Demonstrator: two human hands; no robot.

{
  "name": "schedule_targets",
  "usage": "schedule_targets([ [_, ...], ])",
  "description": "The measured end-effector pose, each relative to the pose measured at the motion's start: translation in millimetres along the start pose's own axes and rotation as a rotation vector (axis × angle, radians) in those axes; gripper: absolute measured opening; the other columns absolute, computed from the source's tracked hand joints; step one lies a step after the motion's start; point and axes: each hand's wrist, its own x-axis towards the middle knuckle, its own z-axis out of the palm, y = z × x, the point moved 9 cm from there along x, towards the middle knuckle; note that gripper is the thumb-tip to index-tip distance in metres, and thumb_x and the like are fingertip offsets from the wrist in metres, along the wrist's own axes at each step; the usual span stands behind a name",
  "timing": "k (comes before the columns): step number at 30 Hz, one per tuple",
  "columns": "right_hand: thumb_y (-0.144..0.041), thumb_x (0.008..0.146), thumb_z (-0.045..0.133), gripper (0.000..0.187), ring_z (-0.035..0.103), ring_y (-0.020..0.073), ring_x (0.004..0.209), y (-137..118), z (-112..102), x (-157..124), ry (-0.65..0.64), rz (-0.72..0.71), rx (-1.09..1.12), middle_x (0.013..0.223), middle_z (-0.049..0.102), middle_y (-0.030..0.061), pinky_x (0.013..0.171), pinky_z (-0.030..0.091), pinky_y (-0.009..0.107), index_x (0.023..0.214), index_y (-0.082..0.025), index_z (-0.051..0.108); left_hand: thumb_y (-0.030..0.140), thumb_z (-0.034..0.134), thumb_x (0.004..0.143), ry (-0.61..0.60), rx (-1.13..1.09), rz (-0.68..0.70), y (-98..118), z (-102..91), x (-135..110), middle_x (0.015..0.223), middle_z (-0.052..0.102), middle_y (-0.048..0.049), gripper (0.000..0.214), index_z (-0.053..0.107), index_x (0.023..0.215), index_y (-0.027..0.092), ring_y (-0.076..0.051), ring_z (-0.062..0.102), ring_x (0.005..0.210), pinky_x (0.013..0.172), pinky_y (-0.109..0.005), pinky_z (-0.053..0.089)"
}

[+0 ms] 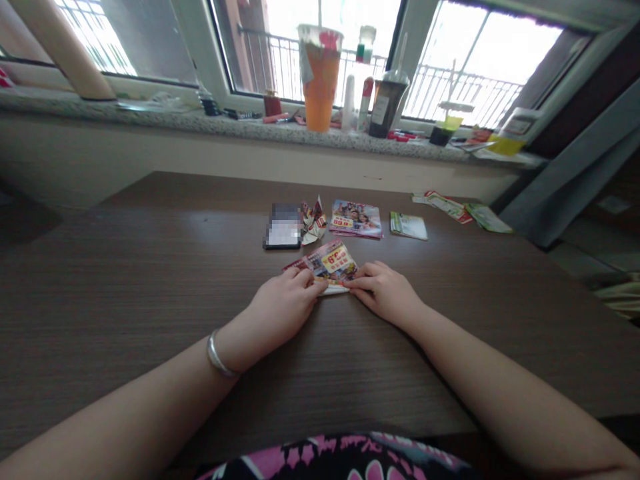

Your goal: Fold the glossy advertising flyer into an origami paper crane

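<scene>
A colourful printed paper flyer (333, 259) lies on the table in front of me, its near edge folded into a narrow strip whose white underside shows. My left hand (287, 297) pinches the left part of that folded edge, with thumb and fingers closed on it; a silver bangle is on this wrist. At the right end of the fold, my right hand (385, 287) presses and grips the paper with its fingertips. Just beyond the flyer sits a crumpled or folded paper piece (314, 223), with a stack of similar flyers (356, 219) to its right.
A phone (284, 227) lies left of the folded paper. Small cards (409, 226) and paper strips (447, 205) are at the table's (150, 280) far right. On the windowsill stand an orange drink cup (320, 83), a dark drink cup (387, 107) and several small items.
</scene>
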Motion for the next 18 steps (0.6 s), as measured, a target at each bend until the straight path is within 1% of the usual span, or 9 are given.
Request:
schedule_targets([
  [2,-0.035,0.094,0.052,0.025,0.055,0.0188,0.095,0.6,0.5,-0.3,0.001,0.000,0.011,0.099,0.066,0.0051,0.082,0.044,0.031,0.106,-0.029,0.073,0.019,0.046,0.093,0.007,-0.015,-0.008,-2.2,1.3,-0.3,0.112,0.060,-0.0099,0.033,0.059,0.122,0.026,-0.026,0.056,0.106,0.084,-0.039,0.053],
  [6,-0.035,0.093,0.052,0.025,0.055,0.0192,0.094,1.8,1.6,-0.7,0.003,0.005,0.024,0.099,0.066,0.0050,0.082,0.045,0.032,0.105,-0.029,0.073,0.017,0.046,0.093,0.030,-0.065,-0.012,-6.6,4.3,-0.1,0.117,0.058,-0.0087,0.034,0.058,0.123,0.028,-0.024,0.052,0.116,0.092,-0.039,0.050],
  [8,-0.035,0.094,0.052,0.025,0.056,0.0192,0.093,1.9,1.7,-0.7,0.008,0.005,0.024,0.098,0.066,0.0051,0.082,0.045,0.032,0.105,-0.029,0.073,0.018,0.046,0.093,0.039,-0.074,-0.019,-8.2,4.6,0.7,0.115,0.059,-0.0089,0.032,0.059,0.121,0.026,-0.025,0.052,0.117,0.094,-0.040,0.049],
  [10,-0.035,0.094,0.052,0.025,0.056,0.0189,0.092,1.7,1.9,-0.4,0.012,0.001,0.022,0.097,0.066,0.0051,0.081,0.045,0.031,0.105,-0.029,0.073,0.019,0.046,0.094,0.047,-0.060,-0.019,-7.6,3.4,1.6,0.113,0.061,-0.0098,0.029,0.061,0.118,0.024,-0.026,0.053,0.115,0.094,-0.041,0.049],
  [13,-0.036,0.094,0.051,0.026,0.056,0.0183,0.091,1.2,2.2,0.3,0.012,-0.006,0.010,0.096,0.066,0.0054,0.080,0.045,0.030,0.105,-0.029,0.073,0.020,0.047,0.092,0.041,-0.016,0.025,-0.2,1.5,2.7,0.113,0.063,-0.0124,0.028,0.062,0.116,0.017,-0.027,0.056,0.112,0.096,-0.043,0.048],
  [16,-0.037,0.095,0.050,0.027,0.056,0.0181,0.090,-0.3,0.9,1.0,0.013,-0.009,-0.022,0.096,0.066,0.0057,0.078,0.044,0.030,0.106,-0.029,0.073,0.025,0.050,0.091,0.019,0.010,0.047,5.9,2.3,3.0,0.119,0.062,-0.0148,0.034,0.059,0.121,0.011,-0.029,0.055,0.114,0.101,-0.043,0.044],
  [18,-0.037,0.096,0.047,0.029,0.057,0.0181,0.090,-2.3,-0.6,1.0,0.007,-0.012,-0.056,0.096,0.067,0.0053,0.076,0.044,0.029,0.106,-0.029,0.073,0.028,0.051,0.092,0.006,0.013,0.042,7.5,3.2,2.9,0.122,0.060,-0.0160,0.038,0.057,0.124,0.009,-0.030,0.053,0.117,0.101,-0.043,0.043],
])
